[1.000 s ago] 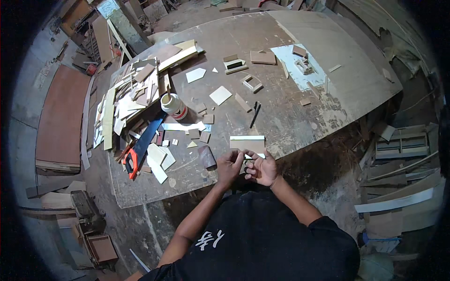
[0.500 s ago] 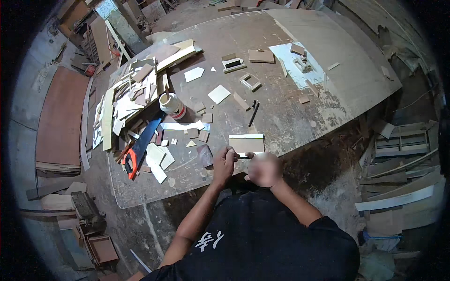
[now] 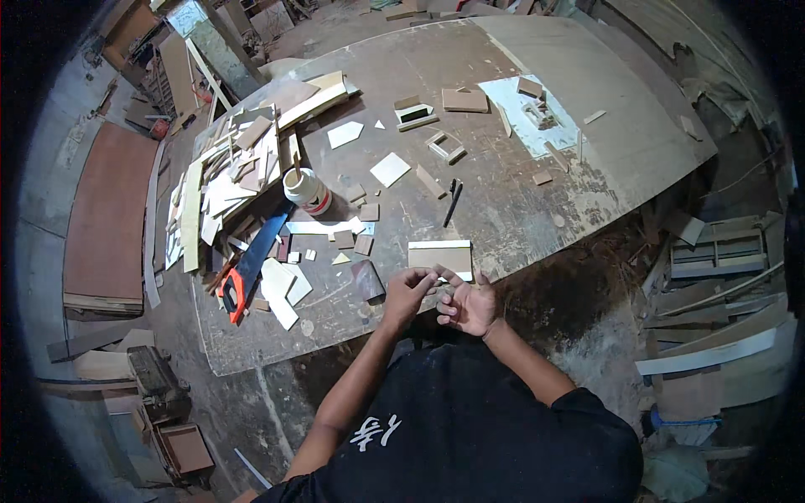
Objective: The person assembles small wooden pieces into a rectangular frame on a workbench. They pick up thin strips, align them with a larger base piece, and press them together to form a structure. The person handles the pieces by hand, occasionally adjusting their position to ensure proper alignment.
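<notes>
Right hand point(image 3: 470, 306): palm up, fingers loosely spread, holding nothing seen | Left hand point(image 3: 408, 289): fingertips pinched narrow, just beside right | Rectangular wooden panel point(image 3: 440, 256): flat on workbench point(image 3: 587, 168) edge, just beyond hands | Farther: black pencil point(image 3: 452, 201), glue tub point(image 3: 307, 191), orange-handled saw point(image 3: 247, 268)

We see both forearms entering from the lower edge, bare below short black sleeves, converging ahead of the chest. Our left hand point(image 3: 408, 291) is curled, fingertips pinched toward the right. Our right hand point(image 3: 468, 305) lies palm up, fingers loosely bent, index extended to meet the left fingertips. Whether they grip anything cannot be told.
</notes>
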Available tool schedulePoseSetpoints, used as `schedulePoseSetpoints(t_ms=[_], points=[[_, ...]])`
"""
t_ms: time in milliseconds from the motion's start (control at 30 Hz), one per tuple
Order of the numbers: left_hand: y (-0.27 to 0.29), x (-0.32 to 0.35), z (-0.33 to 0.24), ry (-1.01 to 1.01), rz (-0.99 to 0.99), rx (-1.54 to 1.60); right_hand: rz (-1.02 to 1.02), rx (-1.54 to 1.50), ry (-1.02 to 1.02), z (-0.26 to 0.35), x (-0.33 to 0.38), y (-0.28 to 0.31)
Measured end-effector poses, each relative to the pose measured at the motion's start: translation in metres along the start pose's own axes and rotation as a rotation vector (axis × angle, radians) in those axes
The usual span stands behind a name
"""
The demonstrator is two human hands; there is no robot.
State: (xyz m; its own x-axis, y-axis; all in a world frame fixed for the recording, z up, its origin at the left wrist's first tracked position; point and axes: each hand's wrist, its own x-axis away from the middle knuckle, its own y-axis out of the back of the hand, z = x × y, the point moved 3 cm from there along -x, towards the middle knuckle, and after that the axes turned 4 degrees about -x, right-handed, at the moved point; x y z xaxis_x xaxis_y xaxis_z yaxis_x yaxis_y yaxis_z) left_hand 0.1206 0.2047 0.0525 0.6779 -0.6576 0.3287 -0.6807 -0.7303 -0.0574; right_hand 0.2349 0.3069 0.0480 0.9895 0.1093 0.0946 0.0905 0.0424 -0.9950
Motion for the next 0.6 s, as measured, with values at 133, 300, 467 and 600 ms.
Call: schedulePoseSetpoints(t_ms=[133,300,467,600], points=[[0.003,-0.003,0.005,0.029,-0.030,-0.037,-0.005,0.081,0.000,-0.002,-0.001,-0.001],[0.011,-0.004,0.011,-0.053,-0.126,-0.214,-0.030,0.268,0.002,-0.005,-0.004,0.000],[0.013,0.001,0.009,-0.134,-0.188,-0.290,-0.043,0.385,0.001,-0.006,-0.007,0.001],[0.016,0.003,0.008,-0.177,-0.187,-0.302,-0.051,0.395,-0.006,-0.006,-0.008,0.003]])
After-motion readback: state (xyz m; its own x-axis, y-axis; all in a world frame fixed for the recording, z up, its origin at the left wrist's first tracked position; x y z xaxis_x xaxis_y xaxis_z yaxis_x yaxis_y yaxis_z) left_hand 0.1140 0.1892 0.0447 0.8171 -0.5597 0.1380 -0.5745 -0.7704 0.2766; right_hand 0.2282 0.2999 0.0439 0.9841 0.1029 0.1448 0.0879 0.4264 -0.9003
